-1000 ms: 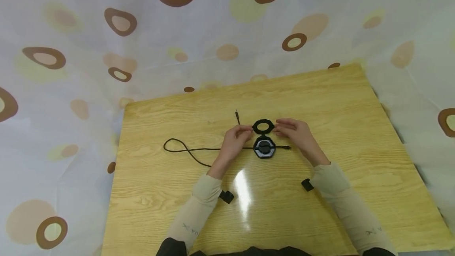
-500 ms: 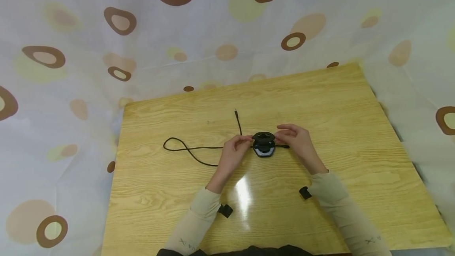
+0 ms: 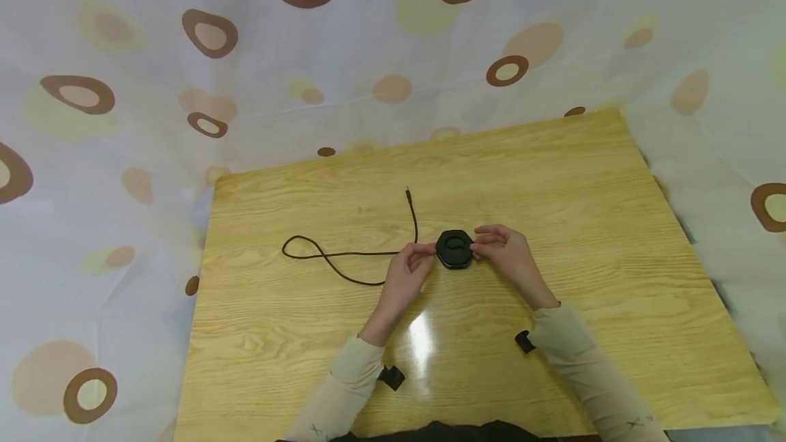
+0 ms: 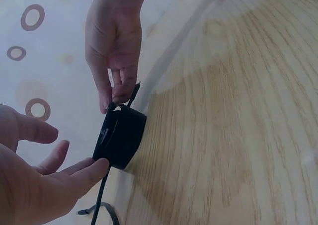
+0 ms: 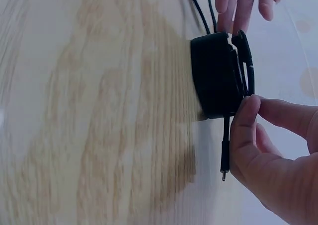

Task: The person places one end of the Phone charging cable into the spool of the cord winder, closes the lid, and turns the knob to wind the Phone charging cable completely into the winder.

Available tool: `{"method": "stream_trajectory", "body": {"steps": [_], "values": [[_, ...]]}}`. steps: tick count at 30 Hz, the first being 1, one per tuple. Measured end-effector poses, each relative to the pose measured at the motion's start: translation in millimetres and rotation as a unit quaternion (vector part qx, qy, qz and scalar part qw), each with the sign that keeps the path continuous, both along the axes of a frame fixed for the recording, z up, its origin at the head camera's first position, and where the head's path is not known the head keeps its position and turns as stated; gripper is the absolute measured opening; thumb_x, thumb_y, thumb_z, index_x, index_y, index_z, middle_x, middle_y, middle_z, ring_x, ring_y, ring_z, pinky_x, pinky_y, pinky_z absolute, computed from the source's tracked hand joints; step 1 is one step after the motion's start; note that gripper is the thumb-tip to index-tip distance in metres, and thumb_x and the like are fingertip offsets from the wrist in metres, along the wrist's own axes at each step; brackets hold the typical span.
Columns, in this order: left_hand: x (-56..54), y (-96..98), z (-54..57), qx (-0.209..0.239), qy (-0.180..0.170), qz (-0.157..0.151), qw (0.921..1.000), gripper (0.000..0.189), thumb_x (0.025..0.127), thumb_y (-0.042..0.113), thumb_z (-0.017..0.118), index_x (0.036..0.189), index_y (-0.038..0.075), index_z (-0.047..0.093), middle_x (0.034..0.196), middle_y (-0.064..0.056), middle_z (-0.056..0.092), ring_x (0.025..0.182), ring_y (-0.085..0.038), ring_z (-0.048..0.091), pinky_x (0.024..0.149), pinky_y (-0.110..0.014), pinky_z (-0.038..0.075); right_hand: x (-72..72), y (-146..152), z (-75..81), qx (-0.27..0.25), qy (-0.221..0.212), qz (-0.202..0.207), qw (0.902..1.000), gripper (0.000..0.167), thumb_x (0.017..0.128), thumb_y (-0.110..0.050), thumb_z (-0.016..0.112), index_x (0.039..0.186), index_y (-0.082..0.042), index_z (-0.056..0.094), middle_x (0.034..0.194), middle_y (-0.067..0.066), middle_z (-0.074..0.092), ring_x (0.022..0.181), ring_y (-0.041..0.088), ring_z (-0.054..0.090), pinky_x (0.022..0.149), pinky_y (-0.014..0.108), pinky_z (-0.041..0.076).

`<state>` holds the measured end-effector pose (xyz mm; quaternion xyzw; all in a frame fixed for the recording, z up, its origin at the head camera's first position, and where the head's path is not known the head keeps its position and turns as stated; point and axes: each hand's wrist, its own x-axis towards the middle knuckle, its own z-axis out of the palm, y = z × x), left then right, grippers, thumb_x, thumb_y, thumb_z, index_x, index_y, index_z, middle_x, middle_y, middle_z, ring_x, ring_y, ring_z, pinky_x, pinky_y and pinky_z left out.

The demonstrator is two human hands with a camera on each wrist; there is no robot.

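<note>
A black hexagonal cable case (image 3: 455,251) sits on the table between my hands. Its lid (image 5: 243,61) lies over the base, with a narrow gap along one side in the right wrist view. My left hand (image 3: 406,278) pinches the lid's left edge between thumb and finger. At the opposite edge my right hand (image 3: 506,258) pinches the lid, thumb and index finger together (image 5: 251,103). A thin black cable (image 3: 362,253) leaves the case on the left, and a short plug end (image 5: 225,155) sticks out on the right side. The case's inside is hidden.
The cable forms a loop left of my left hand, and its other plug (image 3: 409,196) points toward the back. The wooden table (image 3: 295,346) backs onto a patterned cloth (image 3: 344,53). Small black wrist devices (image 3: 391,378) hang by both sleeves.
The ring-shaped lid stood unfolded behind the base, then swung toward me and down over it. Both hands moved nearer to me with it, covering the pale inside.
</note>
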<state>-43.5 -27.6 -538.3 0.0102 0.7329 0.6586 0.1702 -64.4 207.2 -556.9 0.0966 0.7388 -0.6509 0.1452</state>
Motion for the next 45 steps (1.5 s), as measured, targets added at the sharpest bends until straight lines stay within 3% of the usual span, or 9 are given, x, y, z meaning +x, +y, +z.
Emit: {"method": "stream_trajectory", "body": {"steps": [5,9,11,16,22,32,45], "values": [[1.5,0.9,-2.6,-0.019,0.002,-0.003,0.9998,0.029,0.108,0.014,0.059,0.129,-0.005,0.064,0.143,-0.021,0.066,0.135,-0.036,0.063,0.115,-0.044,0.051,0.9,-1.0,0.8,0.039,0.012,0.011,0.9991,0.044,0.098,-0.004,0.073,0.138,0.011,0.059,0.116,0.027,0.072,0.079,0.004,0.072,0.078,0.026,0.062],[-1.7,3.1,-9.7,-0.068,0.026,-0.011,0.9973,0.036,0.109,0.023,0.061,0.137,0.001,0.063,0.123,-0.021,0.075,0.110,-0.039,0.074,0.089,-0.032,0.059,1.3,-1.1,2.2,0.045,0.017,0.014,0.9987,0.044,0.099,-0.003,0.072,0.138,0.011,0.058,0.123,0.034,0.066,0.078,0.005,0.072,0.076,0.027,0.063],[-4.1,5.1,-15.6,-0.089,0.034,-0.017,0.9953,0.043,0.108,0.028,0.063,0.144,0.005,0.060,0.110,-0.021,0.078,0.092,-0.041,0.075,0.072,-0.025,0.054,1.5,-1.3,1.6,0.040,0.013,0.016,0.9990,0.044,0.100,-0.003,0.071,0.139,0.011,0.057,0.127,0.034,0.064,0.076,0.006,0.073,0.075,0.029,0.064],[-8.8,11.1,-27.9,-0.096,0.025,-0.047,0.9939,0.059,0.106,0.031,0.066,0.158,0.008,0.048,0.090,-0.020,0.081,0.067,-0.045,0.071,0.053,-0.022,0.049,5.0,-2.6,0.4,0.040,-0.008,0.040,0.9983,0.047,0.103,-0.008,0.069,0.145,0.009,0.055,0.136,0.035,0.062,0.076,0.017,0.078,0.073,0.033,0.066],[-12.1,15.2,-34.0,-0.071,0.014,-0.060,0.9956,0.062,0.106,0.024,0.067,0.161,0.009,0.043,0.084,-0.024,0.079,0.070,-0.041,0.077,0.060,-0.030,0.061,9.1,-4.2,-0.3,0.024,-0.015,0.072,0.9970,0.055,0.103,-0.013,0.069,0.151,0.007,0.050,0.118,0.038,0.071,0.083,0.030,0.081,0.078,0.039,0.066],[-13.1,17.0,-36.8,-0.041,0.016,-0.052,0.9976,0.061,0.104,0.014,0.068,0.160,0.010,0.045,0.084,-0.029,0.077,0.080,-0.044,0.078,0.074,-0.040,0.066,9.2,-3.5,-0.7,0.009,-0.007,0.080,0.9967,0.052,0.104,-0.011,0.068,0.150,0.008,0.051,0.113,0.038,0.072,0.083,0.028,0.081,0.080,0.038,0.066],[-13.4,19.2,-36.8,-0.060,0.024,-0.054,0.9964,0.060,0.104,0.012,0.068,0.159,0.009,0.045,0.082,-0.028,0.077,0.078,-0.041,0.079,0.072,-0.035,0.065,9.8,-2.2,-1.3,0.017,0.003,0.089,0.9959,0.051,0.105,-0.010,0.066,0.150,0.009,0.050,0.121,0.039,0.069,0.087,0.032,0.081,0.081,0.038,0.066]]}}
